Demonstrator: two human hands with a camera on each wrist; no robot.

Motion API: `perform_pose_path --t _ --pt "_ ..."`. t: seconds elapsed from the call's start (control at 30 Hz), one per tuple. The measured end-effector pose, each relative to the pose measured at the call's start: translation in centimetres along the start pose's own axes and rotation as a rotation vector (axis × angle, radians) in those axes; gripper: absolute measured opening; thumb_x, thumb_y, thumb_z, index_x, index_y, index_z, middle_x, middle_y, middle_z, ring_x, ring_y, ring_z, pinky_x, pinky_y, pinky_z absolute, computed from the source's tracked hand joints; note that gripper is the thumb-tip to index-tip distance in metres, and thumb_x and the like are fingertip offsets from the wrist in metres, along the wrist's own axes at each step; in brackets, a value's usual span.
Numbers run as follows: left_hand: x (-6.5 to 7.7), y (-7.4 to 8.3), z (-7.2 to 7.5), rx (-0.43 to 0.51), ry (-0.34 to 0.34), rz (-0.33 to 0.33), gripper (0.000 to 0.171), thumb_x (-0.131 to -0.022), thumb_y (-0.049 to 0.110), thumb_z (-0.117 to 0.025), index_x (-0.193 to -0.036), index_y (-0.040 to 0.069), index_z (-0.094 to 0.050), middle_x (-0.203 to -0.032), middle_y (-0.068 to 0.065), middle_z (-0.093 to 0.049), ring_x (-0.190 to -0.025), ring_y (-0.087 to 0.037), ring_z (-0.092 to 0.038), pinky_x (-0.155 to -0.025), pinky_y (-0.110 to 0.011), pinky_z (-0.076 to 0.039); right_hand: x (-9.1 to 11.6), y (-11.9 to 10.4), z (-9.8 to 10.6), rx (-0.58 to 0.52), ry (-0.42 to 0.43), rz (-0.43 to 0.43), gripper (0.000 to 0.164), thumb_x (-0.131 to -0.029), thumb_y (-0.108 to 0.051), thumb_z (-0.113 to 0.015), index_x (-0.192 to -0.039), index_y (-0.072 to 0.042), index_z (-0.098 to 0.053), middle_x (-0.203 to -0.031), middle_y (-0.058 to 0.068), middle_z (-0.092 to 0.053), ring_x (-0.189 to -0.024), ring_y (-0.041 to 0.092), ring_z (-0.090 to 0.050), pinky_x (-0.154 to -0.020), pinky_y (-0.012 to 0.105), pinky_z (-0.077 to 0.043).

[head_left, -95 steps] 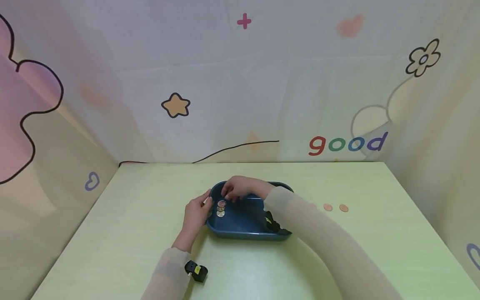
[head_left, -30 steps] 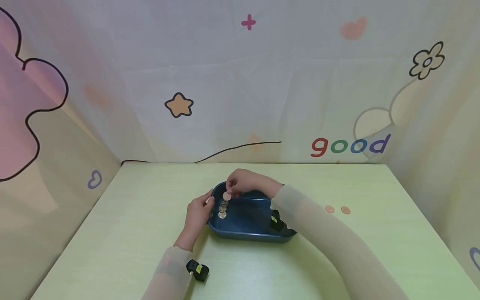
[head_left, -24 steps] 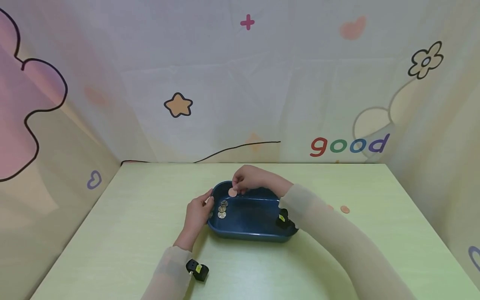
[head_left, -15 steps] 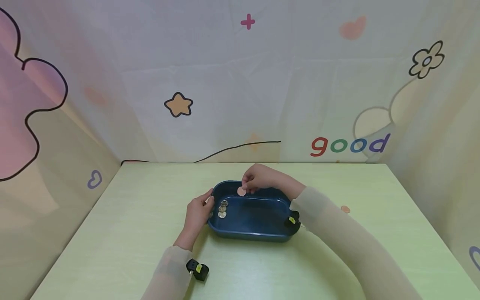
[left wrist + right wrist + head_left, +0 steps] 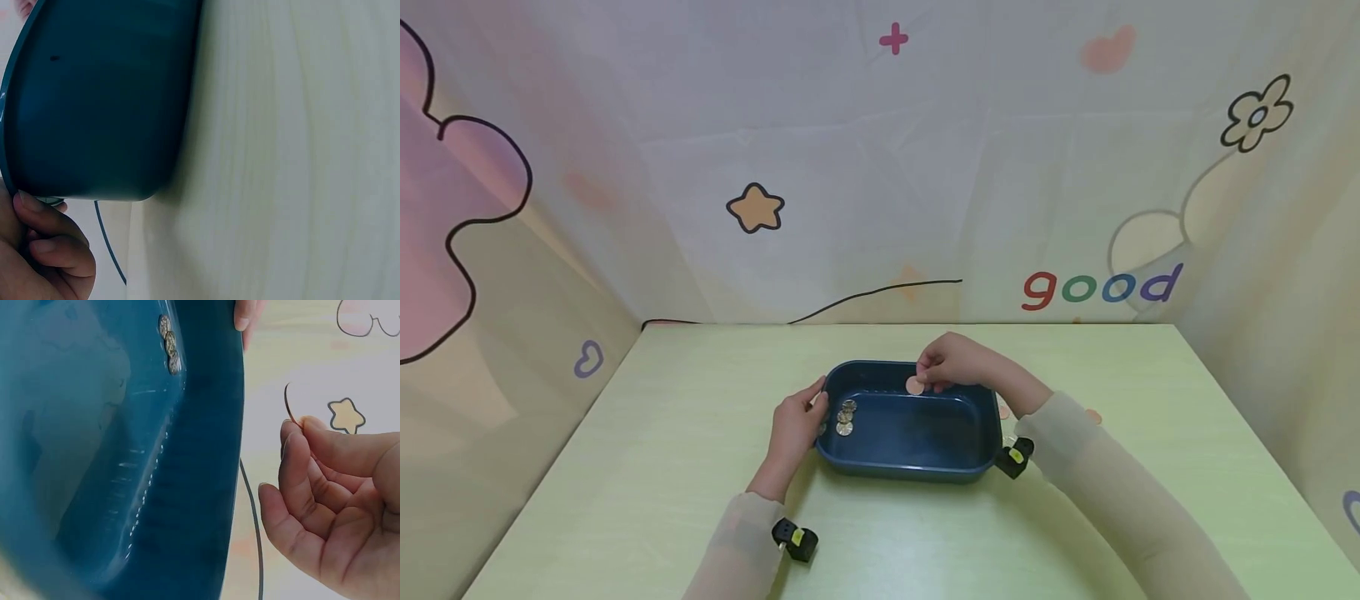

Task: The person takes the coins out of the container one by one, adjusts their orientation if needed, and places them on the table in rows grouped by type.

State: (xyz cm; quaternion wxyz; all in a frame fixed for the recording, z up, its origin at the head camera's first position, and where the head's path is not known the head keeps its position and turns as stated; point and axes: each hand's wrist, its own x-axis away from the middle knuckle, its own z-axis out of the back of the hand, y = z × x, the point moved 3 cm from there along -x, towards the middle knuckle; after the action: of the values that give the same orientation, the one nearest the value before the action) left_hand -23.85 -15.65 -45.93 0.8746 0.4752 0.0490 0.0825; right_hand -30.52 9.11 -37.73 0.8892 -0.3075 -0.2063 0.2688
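A dark blue tray (image 5: pixel 910 467) stands on the table, its left end gripped at the rim by my left hand (image 5: pixel 793 423). Thumb and curled fingers show at that rim in the left wrist view. Over the tray's far wall, my right hand (image 5: pixel 958 364) pinches a copper-coloured coin (image 5: pixel 914 386) between thumb and fingertips. The right wrist view shows this coin (image 5: pixel 289 403) almost edge-on, beside the tray wall. Several shiny coins (image 5: pixel 845 418) lie overlapping in a short row on the tray floor, near its left end.
Copper-coloured coins lie on the table right of the tray: one (image 5: pixel 1003 412) close to its right end, another (image 5: pixel 1093 416) partly behind the right sleeve (image 5: pixel 1120 475). A patterned cloth (image 5: pixel 865 150) hangs behind the table's far edge (image 5: pixel 737 325) and at both sides.
My right hand has moved from the coin row at the tray's left end rightward along the far wall, carrying the copper-coloured coin. The left hand keeps its grip on the tray.
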Motion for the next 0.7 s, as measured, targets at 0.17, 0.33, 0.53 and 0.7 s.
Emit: perform_pose_path --t 0.17,0.33,0.53,0.7 --pt "-0.1 0.0 0.0 -0.003 0.000 -0.003 0.042 -0.103 0.019 -0.056 -0.143 0.009 -0.060 -0.062 0.003 -0.041 -0.045 -0.007 -0.040 -0.047 -0.020 -0.041 1.1 1.0 0.2 -0.015 0.014 -0.017 0.018 -0.100 -0.010 -0.063 -0.089 0.001 -0.071 -0.078 0.006 -0.068 -0.071 0.015 -0.065 -0.072 0.025 -0.057" --pt "0.0 0.0 0.1 -0.007 0.012 -0.008 0.041 -0.103 0.018 -0.056 -0.142 0.007 -0.060 -0.062 0.003 -0.041 -0.046 -0.007 -0.040 -0.046 -0.021 -0.041 1.8 2.1 0.4 -0.024 0.033 -0.040 0.018 -0.100 -0.011 -0.062 -0.089 0.000 -0.072 -0.079 0.007 -0.068 -0.072 0.016 -0.064 -0.074 0.028 -0.058" --pt "0.0 0.0 0.0 -0.002 0.005 -0.008 0.041 -0.103 0.018 -0.057 -0.143 0.008 -0.060 -0.061 0.003 -0.040 -0.046 -0.007 -0.040 -0.047 -0.021 -0.041 3.2 3.4 0.7 -0.037 0.058 -0.072 0.016 -0.100 -0.009 -0.061 -0.092 0.001 -0.071 -0.085 0.010 -0.071 -0.073 0.012 -0.062 -0.078 0.031 -0.061" --pt "0.0 0.1 0.1 -0.010 0.004 -0.012 0.041 -0.103 0.017 -0.056 -0.142 0.007 -0.060 -0.062 0.003 -0.041 -0.047 -0.008 -0.041 -0.047 -0.021 -0.041 4.3 4.6 0.9 -0.066 0.072 -0.088 0.016 -0.100 -0.007 -0.058 -0.096 0.002 -0.070 -0.088 0.010 -0.071 -0.074 0.013 -0.062 -0.079 0.033 -0.062"
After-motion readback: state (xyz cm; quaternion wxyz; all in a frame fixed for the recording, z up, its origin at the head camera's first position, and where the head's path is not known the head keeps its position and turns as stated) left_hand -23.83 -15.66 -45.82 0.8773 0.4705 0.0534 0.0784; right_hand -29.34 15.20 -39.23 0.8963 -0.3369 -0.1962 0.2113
